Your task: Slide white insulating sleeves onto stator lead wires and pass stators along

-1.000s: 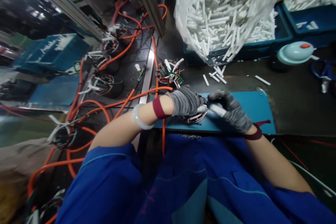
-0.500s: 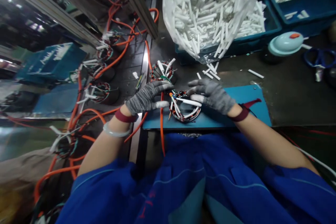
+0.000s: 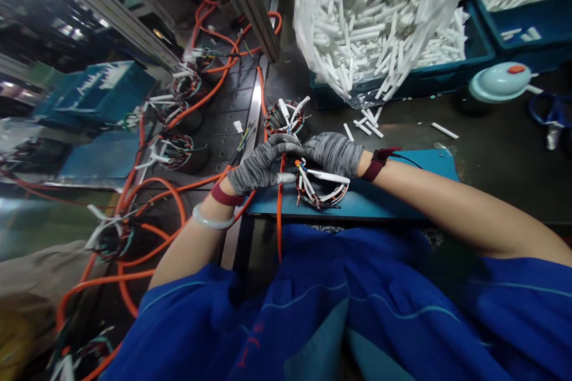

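A ring-shaped wire winding (image 3: pixel 322 190), with white sleeves and loose wire ends, sits on the blue mat (image 3: pixel 393 193) in front of me. My left hand (image 3: pixel 267 164), in a grey glove, is at its far left side. Its thumb and fingers are apart, the thumb close to the ring's left edge. My right hand (image 3: pixel 334 153), gloved too, bends over the far side of the ring, with its fingers together and their tips close to my left fingers. Whatever those tips hold, if anything, is hidden. Just beyond my hands stands a second winding (image 3: pixel 286 118) with white sleeves.
A clear bag of white tubes (image 3: pixel 366 30) lies over a blue bin (image 3: pixel 473 50) at the back. Loose tubes (image 3: pixel 369 124), a pale-blue lidded container (image 3: pixel 500 82) and blue-handled scissors (image 3: pixel 552 116) are on the bench. Orange cables (image 3: pixel 179 190) and several windings fill the left.
My right hand has moved left and turned inward over the ring, its spread fingers closing together beside my left fingers. My left hand keeps nearly the same shape. The whole view has shifted slightly.
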`<state>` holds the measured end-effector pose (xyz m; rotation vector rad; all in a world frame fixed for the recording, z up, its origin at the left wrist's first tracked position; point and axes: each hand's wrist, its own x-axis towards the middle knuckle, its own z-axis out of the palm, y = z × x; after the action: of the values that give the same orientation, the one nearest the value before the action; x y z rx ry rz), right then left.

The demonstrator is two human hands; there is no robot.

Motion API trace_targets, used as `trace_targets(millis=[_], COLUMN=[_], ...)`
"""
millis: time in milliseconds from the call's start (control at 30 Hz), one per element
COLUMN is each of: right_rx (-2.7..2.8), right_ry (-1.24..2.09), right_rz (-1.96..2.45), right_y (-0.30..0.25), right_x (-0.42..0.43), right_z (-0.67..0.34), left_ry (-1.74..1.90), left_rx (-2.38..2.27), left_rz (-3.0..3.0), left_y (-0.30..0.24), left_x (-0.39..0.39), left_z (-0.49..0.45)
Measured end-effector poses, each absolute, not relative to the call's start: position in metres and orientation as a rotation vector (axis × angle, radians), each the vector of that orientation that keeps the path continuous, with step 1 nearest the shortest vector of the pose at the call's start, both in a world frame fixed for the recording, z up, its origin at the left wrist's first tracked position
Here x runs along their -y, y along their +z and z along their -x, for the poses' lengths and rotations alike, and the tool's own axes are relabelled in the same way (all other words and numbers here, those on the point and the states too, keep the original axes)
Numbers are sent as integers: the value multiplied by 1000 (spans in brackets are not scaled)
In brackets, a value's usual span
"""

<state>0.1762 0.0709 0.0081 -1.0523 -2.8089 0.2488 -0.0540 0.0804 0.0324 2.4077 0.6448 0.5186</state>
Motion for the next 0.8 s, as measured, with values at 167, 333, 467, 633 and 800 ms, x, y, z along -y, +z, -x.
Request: trace_targets(millis=[167,333,467,633,800], right_rx=[2951,2820,2546,2277,2160], right_ry=[211,214,367,921,853], right_rz=[1049,1135,1270,1081,1010], right_y=[17,28,32,28,26], right_x=[-68,-66,-67,-70,-65], right_z=[-182,-195,-208,-225,-243], left_ry=[551,779,832,702,732], left_rx=[-650,-837,-1156,-1101,-1081], left_rz=[-2486,-2491,-2350,-2142,-2024], left_y=[24,13,5,-7,-30], left_x=[-83,-72,-50,-32,-29], left_z=[56,64,73,67,62])
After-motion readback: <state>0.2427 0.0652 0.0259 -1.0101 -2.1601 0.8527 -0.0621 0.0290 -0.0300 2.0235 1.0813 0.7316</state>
